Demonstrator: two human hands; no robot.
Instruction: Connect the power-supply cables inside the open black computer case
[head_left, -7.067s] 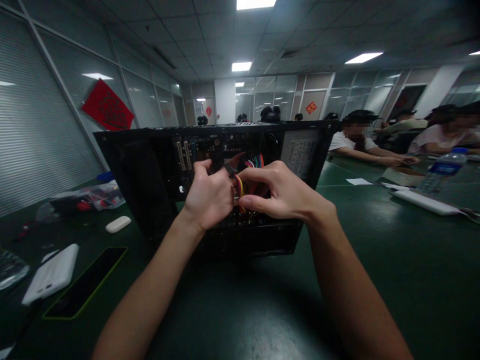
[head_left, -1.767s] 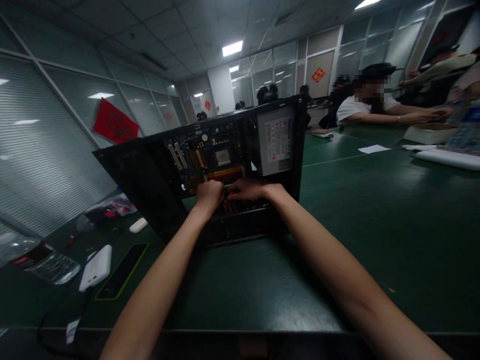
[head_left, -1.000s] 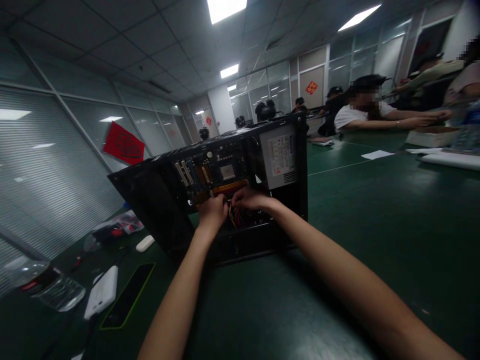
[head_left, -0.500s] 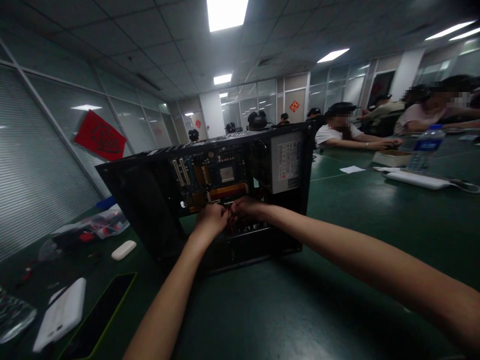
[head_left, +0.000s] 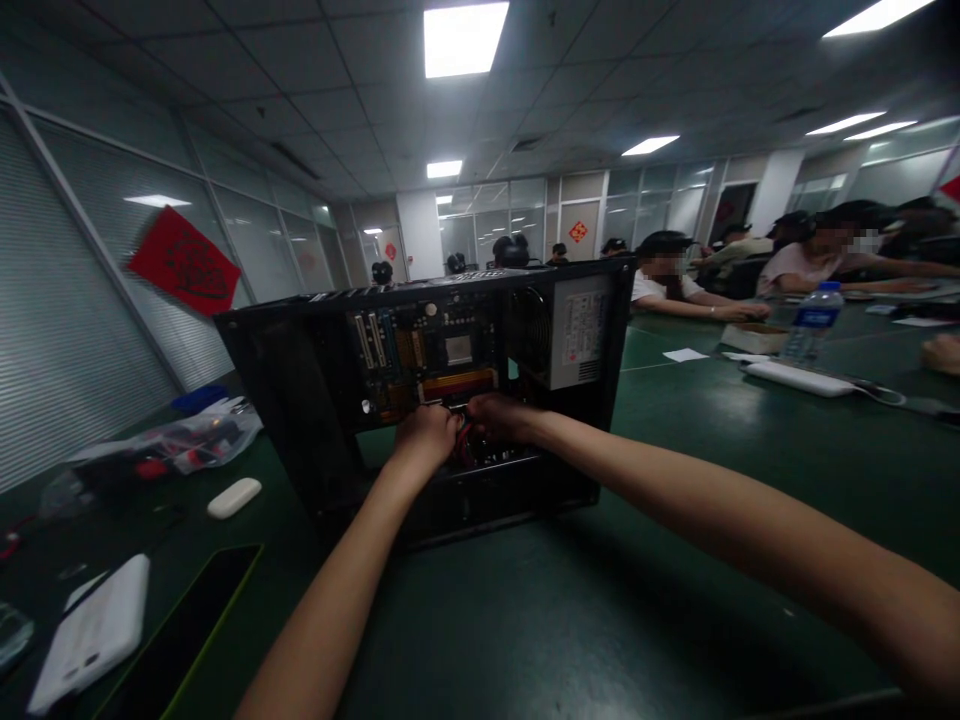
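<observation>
- cables (head_left: 468,440), dark red mostly, sit in lower part of open pc case (head_left: 465,500), b/w the 2 hands
- key relation: cables' upper end meets both sets of fingertips; l hand (head_left: 427,434) on their left, r hand (head_left: 501,416) on their right & a bit higher. both abt equally near
- cables' long axis: curving down & away from fingertips, twd case floor; far end lost in shadow
- grip, l: fingers curled in, tips hidden; can't tell if pinched on cables
- grip, r: fingers bent, in shadow, tips at cables; can't tell either
- mobo (head_left: 459,348) above hands, w/ red & yellow slots (head_left: 459,384) just over the knuckles
- psu (head_left: 574,335) upper right in case: white label w/ blue strip, small print, unreadable
- bottle (head_left: 813,318) far right on table (head_left: 570,610): blue label, brand too small to read
- red poster (head_left: 184,262) on glass at left: dark brush characters, too blurry to read
</observation>
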